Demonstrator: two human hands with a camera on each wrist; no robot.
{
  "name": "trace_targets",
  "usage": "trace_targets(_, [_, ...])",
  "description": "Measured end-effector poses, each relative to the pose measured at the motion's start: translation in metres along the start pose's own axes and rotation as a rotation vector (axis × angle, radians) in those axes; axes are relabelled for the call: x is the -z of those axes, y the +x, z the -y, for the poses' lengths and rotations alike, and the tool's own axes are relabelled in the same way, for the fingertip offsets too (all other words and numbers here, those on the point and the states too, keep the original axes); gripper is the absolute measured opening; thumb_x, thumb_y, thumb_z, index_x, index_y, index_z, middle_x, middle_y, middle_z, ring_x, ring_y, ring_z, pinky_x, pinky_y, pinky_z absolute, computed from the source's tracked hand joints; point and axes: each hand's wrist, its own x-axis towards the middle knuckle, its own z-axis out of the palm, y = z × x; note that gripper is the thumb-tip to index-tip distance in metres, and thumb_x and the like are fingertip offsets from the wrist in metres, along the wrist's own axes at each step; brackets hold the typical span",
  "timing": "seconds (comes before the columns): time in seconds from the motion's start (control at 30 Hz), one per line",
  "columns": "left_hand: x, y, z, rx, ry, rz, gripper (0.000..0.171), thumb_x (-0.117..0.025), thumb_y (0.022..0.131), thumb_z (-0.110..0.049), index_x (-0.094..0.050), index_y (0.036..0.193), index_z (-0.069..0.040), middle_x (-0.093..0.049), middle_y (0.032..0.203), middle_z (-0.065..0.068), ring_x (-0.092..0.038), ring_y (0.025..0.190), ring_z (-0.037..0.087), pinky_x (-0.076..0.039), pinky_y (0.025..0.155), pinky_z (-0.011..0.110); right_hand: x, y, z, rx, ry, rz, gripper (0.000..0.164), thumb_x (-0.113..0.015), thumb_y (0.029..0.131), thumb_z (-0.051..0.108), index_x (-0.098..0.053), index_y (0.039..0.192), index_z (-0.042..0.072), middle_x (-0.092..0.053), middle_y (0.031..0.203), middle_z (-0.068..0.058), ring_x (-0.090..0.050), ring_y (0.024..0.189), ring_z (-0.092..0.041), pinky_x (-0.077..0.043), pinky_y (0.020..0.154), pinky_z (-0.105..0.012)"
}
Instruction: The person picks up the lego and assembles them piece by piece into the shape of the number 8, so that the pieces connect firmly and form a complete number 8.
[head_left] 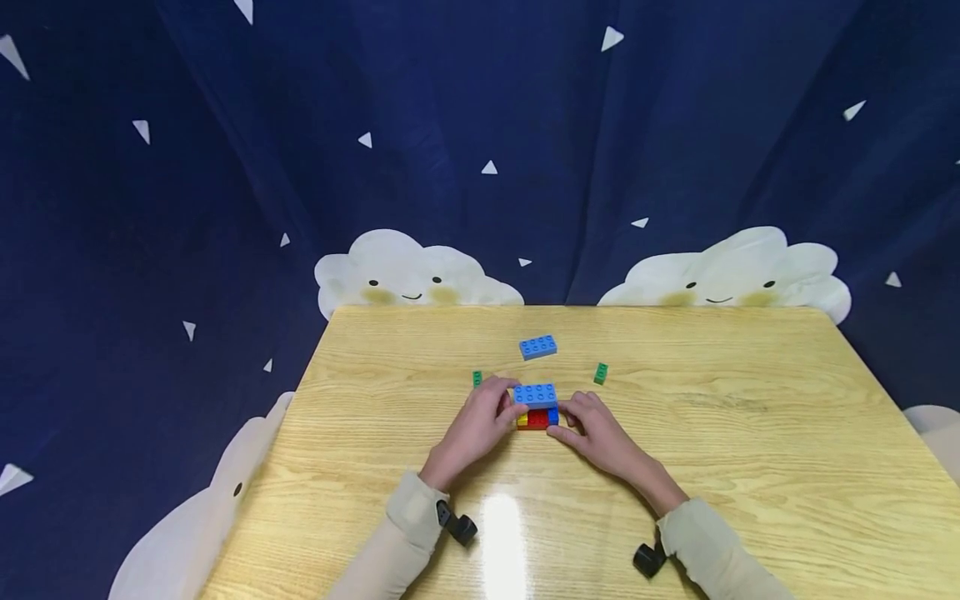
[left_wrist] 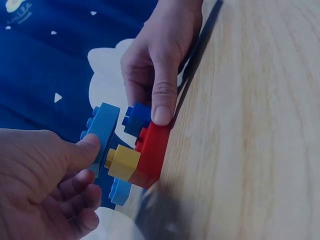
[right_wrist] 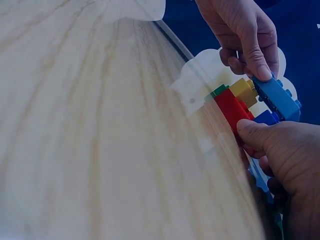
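Left hand (head_left: 478,421) pinching raised blue brick (head_left: 535,395), right (head_left: 597,432) gripping red brick (left_wrist: 154,150) (yellow brick (left_wrist: 125,163) atop).

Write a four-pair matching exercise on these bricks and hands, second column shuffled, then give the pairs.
1. Red brick
2. Yellow brick
3. Dark blue brick
4. Left hand

A. On the red brick's right end
B. Pinching a light blue brick
C. Under the yellow brick, held by the right hand
D. On the red brick's left end

Pairs: 1-C, 2-D, 3-A, 4-B
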Motion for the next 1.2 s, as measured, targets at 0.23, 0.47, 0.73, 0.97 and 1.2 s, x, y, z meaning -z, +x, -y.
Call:
trace_targets(0.23, [-0.001,-0.003,-0.003,-0.002,0.005,0.008,0.038,-0.071,0.101,-0.025,-0.066,0.133,-0.004,-0.054,0.088,-0.002,-0.049,0.078,0.011,-0.042,0.065,0.023,0.001,0.001,0.001,-0.016,0.011,0.006,0.024,-0.077,0.097,0.036,-0.07,0.108,0.015,-0.048,0.083,0.005,-0.039,0.081,-0.013,-0.033,0.069,-0.029])
trace_targets(0.47, [-0.003,-0.005,-0.002,0.0,0.015,0.022,0.038,-0.071,0.101,-0.025,-0.066,0.132,-0.004,-0.055,0.088,-0.003,-0.05,0.076,0.01,-0.043,0.066,0.023,-0.001,0.001,0.0,-0.016,0.012,0.005,0.024,-0.076,0.097,0.036,-0.069,0.107,0.015,-0.048,0.084,0.006,-0.039,0.082,-0.012,-0.033,0.07,-0.029])
trace_targets(0.73, [-0.006,-0.005,-0.001,-0.031,0.021,0.008,0.035,-0.073,0.1,-0.02,-0.067,0.129,-0.002,-0.056,0.084,-0.003,-0.049,0.071,0.008,-0.043,0.063,0.022,0.0,0.001,0.0,-0.02,0.01,0.004,0.024,-0.077,0.096,0.037,-0.069,0.106,0.016,-0.048,0.084,0.006,-0.039,0.082,-0.012,-0.033,0.071,-0.029])
trace_targets(0.97, [-0.007,-0.005,-0.001,-0.026,0.071,-0.006,0.035,-0.075,0.099,-0.02,-0.068,0.128,-0.002,-0.057,0.085,-0.003,-0.05,0.071,0.008,-0.045,0.063,0.022,0.0,0.001,0.002,-0.017,0.004,0.001,0.024,-0.077,0.096,0.036,-0.069,0.105,0.015,-0.048,0.083,0.006,-0.039,0.081,-0.012,-0.033,0.07,-0.029])
trace_targets(1.2, [-0.013,-0.004,-0.003,-0.036,0.2,-0.046,0.034,-0.077,0.096,-0.019,-0.07,0.125,-0.003,-0.06,0.089,-0.001,-0.052,0.075,0.01,-0.047,0.066,0.025,0.005,0.001,0.003,0.003,0.018,0.008,0.028,-0.078,0.095,0.034,-0.068,0.111,0.013,-0.05,0.085,0.002,-0.038,0.083,-0.012,-0.033,0.072,-0.028])
